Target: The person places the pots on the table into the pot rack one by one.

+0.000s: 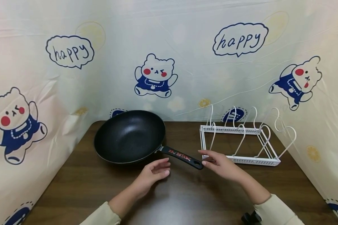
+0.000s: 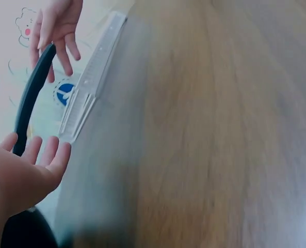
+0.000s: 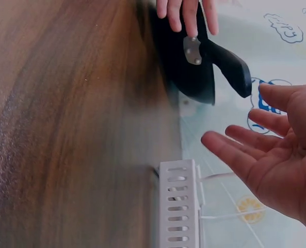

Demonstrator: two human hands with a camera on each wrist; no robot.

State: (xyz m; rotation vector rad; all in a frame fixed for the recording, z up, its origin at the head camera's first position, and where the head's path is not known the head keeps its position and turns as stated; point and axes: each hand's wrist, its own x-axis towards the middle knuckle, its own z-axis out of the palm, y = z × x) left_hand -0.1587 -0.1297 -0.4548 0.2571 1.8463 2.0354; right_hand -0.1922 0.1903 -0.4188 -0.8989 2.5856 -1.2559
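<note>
Head view: pan handle (image 1: 182, 157) just beside right grip (image 1: 220, 164).

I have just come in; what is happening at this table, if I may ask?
Someone has both hands near a black pan that sits open side up on the wooden table. The left hand is beside the handle, near the pan's rim, and the right hand is at the handle's far end. The fingers are loosely spread, and neither hand grips it. A white rack stands to the right.
</note>
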